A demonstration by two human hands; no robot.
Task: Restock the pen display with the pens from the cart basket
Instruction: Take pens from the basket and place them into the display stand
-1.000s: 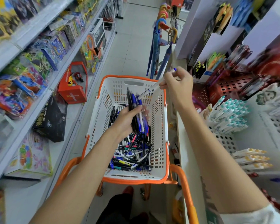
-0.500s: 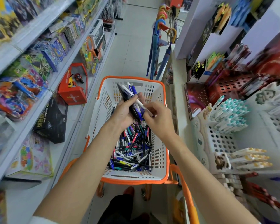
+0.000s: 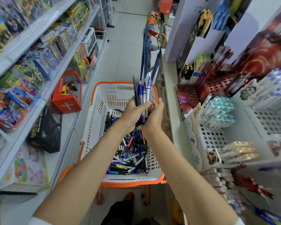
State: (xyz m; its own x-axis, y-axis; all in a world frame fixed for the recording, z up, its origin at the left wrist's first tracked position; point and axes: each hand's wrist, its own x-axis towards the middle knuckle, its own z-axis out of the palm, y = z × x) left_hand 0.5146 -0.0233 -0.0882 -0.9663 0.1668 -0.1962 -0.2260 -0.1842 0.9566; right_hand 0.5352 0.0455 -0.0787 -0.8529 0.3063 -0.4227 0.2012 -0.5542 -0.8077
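Observation:
A white cart basket (image 3: 97, 114) with an orange rim stands in the aisle below me, its near half filled with several loose pens (image 3: 128, 158). Above the basket my left hand (image 3: 134, 111) is shut on an upright bundle of pens (image 3: 143, 88), blue, black and white. My right hand (image 3: 154, 113) presses against the bundle's lower end from the right, fingers curled around it. The pen display (image 3: 208, 137), white perforated racks holding rows of capped pens, stands on the counter to my right.
Toy shelves (image 3: 39, 75) run along the left of the aisle. Umbrellas (image 3: 148, 51) hang beyond the basket. A red perforated holder (image 3: 217, 85) and more stationery stand further back on the right counter. The floor ahead is tiled.
My right hand came back from the display side to the bundle. Both hands then lifted the pens higher and stood them upright.

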